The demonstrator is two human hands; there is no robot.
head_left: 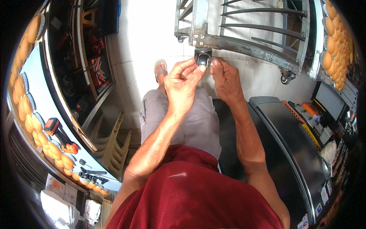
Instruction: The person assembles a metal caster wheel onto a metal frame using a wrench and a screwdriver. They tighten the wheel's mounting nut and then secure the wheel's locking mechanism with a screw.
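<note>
A black caster wheel (pixel 203 59) sits at the near corner of a worn metal frame rack (pixel 244 45) with several curved bars. My left hand (pixel 182 82) grips this wheel from the left, its thumb pressed on the near side and the other fingers curled. On the right of the wheel, my right hand (pixel 227 79) is closed in a pinch, thumb and forefinger together beside the caster's fork. Whatever small part lies between those fingertips is too small to name. Two more casters show under the rack, one at its right corner (pixel 286 77) and one farther back (pixel 180 39).
At left, a cordless drill (pixel 61 135) and a black tool (pixel 92 176) lie on a light blue panel beside dark shelves holding red tools (pixel 98 70). A black padded seat or case (pixel 282 141) stands right of my legs. Boxes and parts (pixel 314 122) crowd the far right.
</note>
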